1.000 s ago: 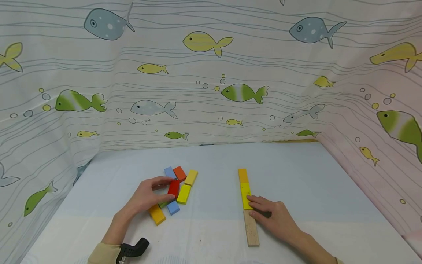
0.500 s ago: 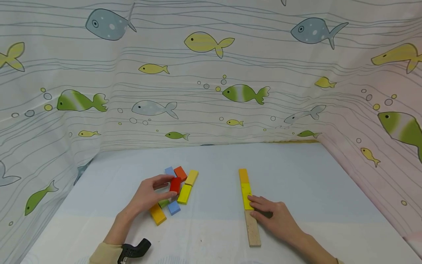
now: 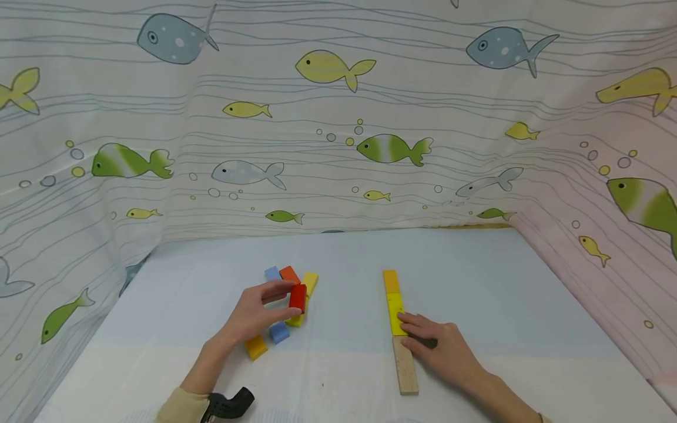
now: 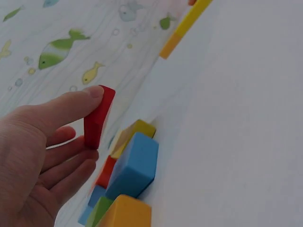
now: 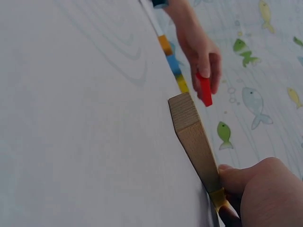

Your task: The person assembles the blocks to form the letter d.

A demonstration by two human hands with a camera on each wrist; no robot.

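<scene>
My left hand (image 3: 261, 314) pinches a red block (image 3: 298, 298) between thumb and fingertips, raised above the loose blocks. In the left wrist view the red block (image 4: 98, 117) stands upright in the grip, apart from the blue block (image 4: 135, 165) below. My right hand (image 3: 446, 352) rests at the right side of a straight row, fingertips touching the yellow block (image 3: 395, 311) and thumb by the plain wooden block (image 3: 405, 367). An orange block (image 3: 391, 281) forms the row's far end. The right wrist view shows the wooden block (image 5: 196, 146) end-on, its neighbour partly hidden by the thumb.
Around the left hand lie an orange block (image 3: 257, 348), a blue block (image 3: 279, 332), an orange-red block (image 3: 289, 274), a pale yellow block (image 3: 311, 283) and others partly covered. A fish-patterned cloth (image 3: 328, 194) walls the back and sides of the white table (image 3: 338, 329).
My left hand has lifted the red block from the loose group and carried it a little to the right. The right hand and the row stay in place.
</scene>
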